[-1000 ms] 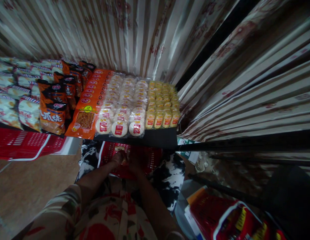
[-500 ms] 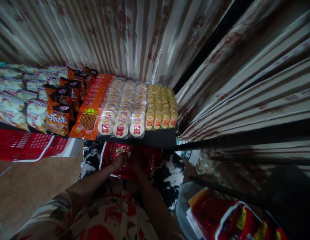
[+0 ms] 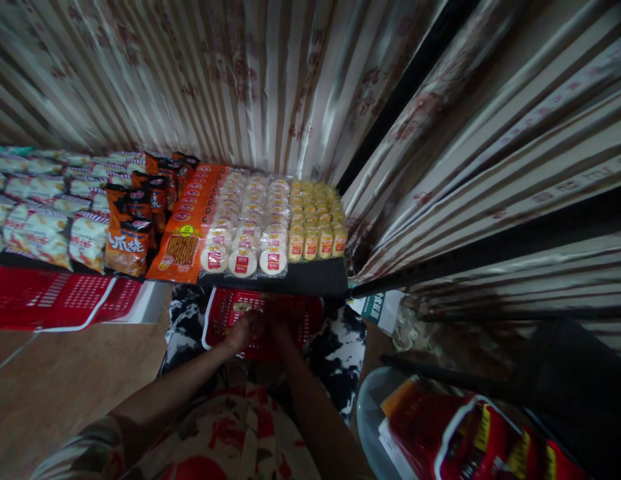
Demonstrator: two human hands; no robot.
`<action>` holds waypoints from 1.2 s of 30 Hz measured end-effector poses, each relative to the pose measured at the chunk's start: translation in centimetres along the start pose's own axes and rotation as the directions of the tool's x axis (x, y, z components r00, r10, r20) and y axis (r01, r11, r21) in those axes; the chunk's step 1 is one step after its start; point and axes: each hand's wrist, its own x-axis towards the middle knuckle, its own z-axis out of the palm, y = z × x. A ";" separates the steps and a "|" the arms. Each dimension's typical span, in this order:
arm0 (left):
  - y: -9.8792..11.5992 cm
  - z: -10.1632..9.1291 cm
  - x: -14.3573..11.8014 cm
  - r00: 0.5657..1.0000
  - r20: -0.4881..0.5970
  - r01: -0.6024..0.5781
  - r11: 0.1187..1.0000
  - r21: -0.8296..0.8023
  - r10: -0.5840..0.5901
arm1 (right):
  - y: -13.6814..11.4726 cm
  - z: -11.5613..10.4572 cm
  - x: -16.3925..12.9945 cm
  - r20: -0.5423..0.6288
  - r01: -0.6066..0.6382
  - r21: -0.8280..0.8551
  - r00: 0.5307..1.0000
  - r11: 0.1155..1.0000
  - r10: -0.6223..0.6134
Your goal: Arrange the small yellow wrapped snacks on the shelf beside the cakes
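Observation:
Both my hands meet over a red plastic basket point(image 3: 305, 319) that rests on my lap, on black-and-white patterned cloth point(image 3: 340, 353). My left hand point(image 3: 243, 331) and my right hand point(image 3: 280, 328) are close together, fingers curled; the dim light hides what they hold. A small packet point(image 3: 241, 307) lies in the basket just beyond my left hand. Directly above the basket is a black shelf edge point(image 3: 310, 285) with rows of round white wrapped cakes point(image 3: 245, 230) and small yellow packets point(image 3: 315, 223).
Orange snack packs point(image 3: 187, 223), dark orange bags point(image 3: 133, 227) and pale bags point(image 3: 35, 213) fill the shelf to the left. Another red basket point(image 3: 50, 300) lies at left. Striped curtains point(image 3: 270, 80) hang behind. Red packaged goods point(image 3: 455, 433) sit at bottom right.
The view has tilted up and back, so the shelf and basket sit lower in frame. My hands stay together over the red basket with little movement.

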 end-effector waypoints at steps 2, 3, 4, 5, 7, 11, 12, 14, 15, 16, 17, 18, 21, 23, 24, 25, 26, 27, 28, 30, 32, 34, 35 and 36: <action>0.2 0.0 -0.4 0.999 -0.035 -0.018 1.000 0.005 0.018 | -0.1 0.0 -0.2 -0.016 -0.034 0.081 0.999 0.996 0.036; 0.2 0.0 -0.5 0.998 -0.059 -0.019 1.000 0.008 0.020 | -0.2 0.1 -0.4 -0.023 -0.046 0.118 0.999 0.992 0.049; 0.2 0.0 -0.7 0.996 -0.085 -0.017 1.000 0.008 0.018 | -0.3 0.1 -0.5 -0.029 -0.052 0.152 0.998 0.987 0.057; 0.2 0.0 -0.9 0.994 -0.105 -0.010 1.000 0.005 0.011 | -0.4 0.1 -0.6 -0.037 -0.054 0.183 0.997 0.982 0.062; 0.1 0.0 -1.3 0.992 -0.122 0.009 1.000 -0.008 -0.010 | -0.6 0.2 -0.9 -0.054 -0.053 0.238 0.996 0.970 0.068; 0.0 0.1 -1.9 0.991 -0.130 0.037 0.999 -0.010 -0.037 | -0.9 0.3 -1.4 -0.073 -0.053 0.319 0.994 0.946 0.080; 0.0 0.1 -2.0 0.990 -0.134 0.042 0.999 -0.012 -0.043 | -1.0 0.3 -1.5 -0.075 -0.053 0.332 0.994 0.942 0.083; 0.0 0.2 -2.2 0.989 -0.136 0.060 0.998 -0.029 -0.064 | -1.0 0.4 -1.7 -0.083 -0.054 0.350 0.993 0.935 0.088; 0.0 0.2 -2.3 0.987 -0.136 0.077 0.996 -0.039 -0.082 | -1.1 0.4 -1.8 -0.085 -0.054 0.356 0.992 0.933 0.090; 0.0 0.2 -2.3 0.985 -0.136 0.098 0.994 -0.050 -0.104 | -1.1 0.4 -1.8 -0.086 -0.053 0.363 0.992 0.930 0.090; 0.0 0.2 -2.4 0.983 -0.137 0.118 0.991 -0.059 -0.125 | -1.1 0.5 -1.9 -0.085 -0.052 0.370 0.992 0.927 0.090; 0.1 0.2 -2.4 0.980 -0.137 0.136 0.988 -0.066 -0.144 | -1.1 0.5 -2.0 -0.083 -0.050 0.379 0.993 0.924 0.088; 0.0 0.1 -2.5 0.972 -0.142 0.174 0.980 -0.091 -0.186 | -1.2 0.6 -2.2 -0.072 -0.046 0.406 0.994 0.913 0.082; 0.0 0.0 -2.4 0.967 -0.145 0.194 0.975 -0.110 -0.208 | -1.3 0.6 -2.4 -0.064 -0.047 0.420 0.995 0.906 0.081; -0.1 0.0 -2.4 0.966 -0.145 0.200 0.973 -0.117 -0.216 | -1.3 0.6 -2.4 -0.060 -0.049 0.426 0.995 0.903 0.082; -0.1 -0.1 -2.3 0.964 -0.146 0.205 0.971 -0.126 -0.222 | -1.4 0.6 -2.5 -0.056 -0.050 0.432 0.995 0.900 0.082; -0.2 -0.2 -2.3 0.963 -0.148 0.206 0.969 -0.138 -0.226 | -1.5 0.6 -2.6 -0.052 -0.052 0.439 0.995 0.897 0.083; -0.2 -0.2 -2.3 0.962 -0.151 0.205 0.967 -0.152 -0.228 | -1.6 0.6 -2.8 -0.047 -0.053 0.448 0.995 0.892 0.083; -0.2 -0.3 -2.2 0.961 -0.153 0.203 0.964 -0.169 -0.229 | -1.7 0.7 -2.9 -0.041 -0.053 0.459 0.996 0.887 0.081; -0.3 -0.5 -2.2 0.959 -0.161 0.200 0.959 -0.202 -0.234 | -1.9 0.8 -3.3 -0.029 -0.049 0.483 0.997 0.874 0.071; -0.4 -0.6 -2.3 0.957 -0.172 0.194 0.956 -0.221 -0.234 | -2.0 0.8 -3.7 -0.013 -0.044 0.501 0.998 0.865 0.058; -0.5 -0.7 -2.3 0.954 -0.183 0.192 0.951 -0.242 -0.239 | -2.1 0.8 -4.0 0.003 -0.042 0.512 0.999 0.858 0.047; -0.6 -0.7 -2.3 0.952 -0.189 0.191 0.948 -0.253 -0.243 | -2.2 0.8 -4.1 0.009 -0.042 0.516 0.999 0.856 0.044; -0.8 -0.7 -2.2 0.949 -0.194 0.191 0.945 -0.265 -0.247 | -2.2 0.8 -4.2 0.015 -0.044 0.519 0.999 0.854 0.042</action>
